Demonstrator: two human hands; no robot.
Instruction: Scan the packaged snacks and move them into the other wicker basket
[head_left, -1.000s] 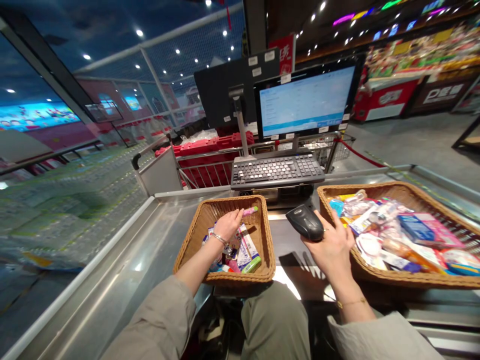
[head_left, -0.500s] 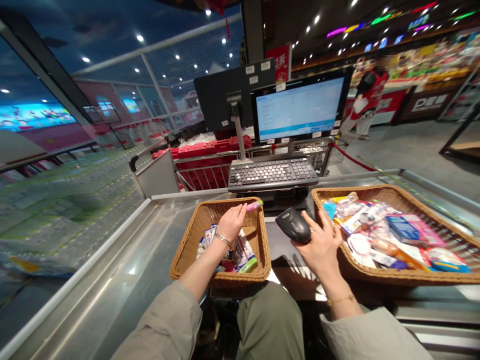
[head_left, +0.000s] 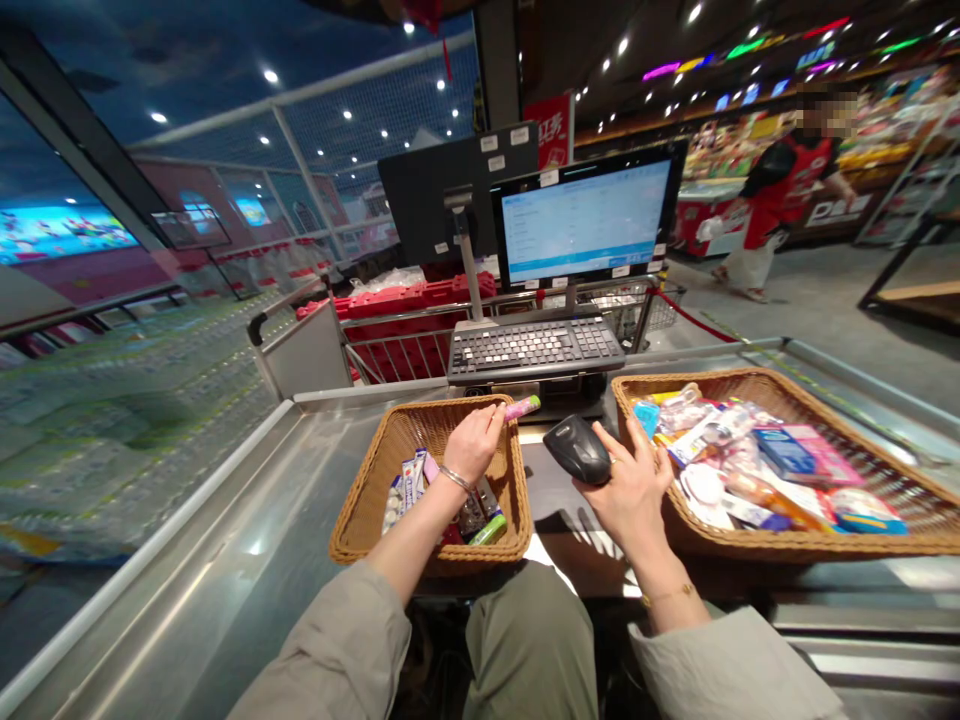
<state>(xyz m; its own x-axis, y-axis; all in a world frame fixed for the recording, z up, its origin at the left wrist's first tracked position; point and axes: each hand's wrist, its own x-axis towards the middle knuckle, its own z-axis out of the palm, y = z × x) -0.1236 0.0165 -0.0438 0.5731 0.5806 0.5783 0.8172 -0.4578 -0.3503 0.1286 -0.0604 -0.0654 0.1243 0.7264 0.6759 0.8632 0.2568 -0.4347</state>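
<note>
My left hand [head_left: 475, 446] is closed on a slim pink tube with a green end [head_left: 523, 408], held over the right rim of the smaller wicker basket [head_left: 358, 497]. Inside that basket lie several small packets and a green-capped item [head_left: 489, 530], partly hidden by my forearm. My right hand [head_left: 632, 480] grips a black barcode scanner [head_left: 577, 449], its head turned toward the tube. Just right of this hand stands the larger wicker basket [head_left: 787, 547], filled with mixed packaged goods [head_left: 750, 450].
A keyboard [head_left: 536, 346] and a lit monitor [head_left: 585, 220] stand beyond the baskets on the metal counter [head_left: 247, 540]. Behind them is a cart with red crates [head_left: 405, 300]. At the far right a person in a red apron [head_left: 791, 190] walks by.
My left hand has moved the tube slightly right, nearer the scanner. My right hand keeps its hold on the scanner. The person in the red apron has come closer.
</note>
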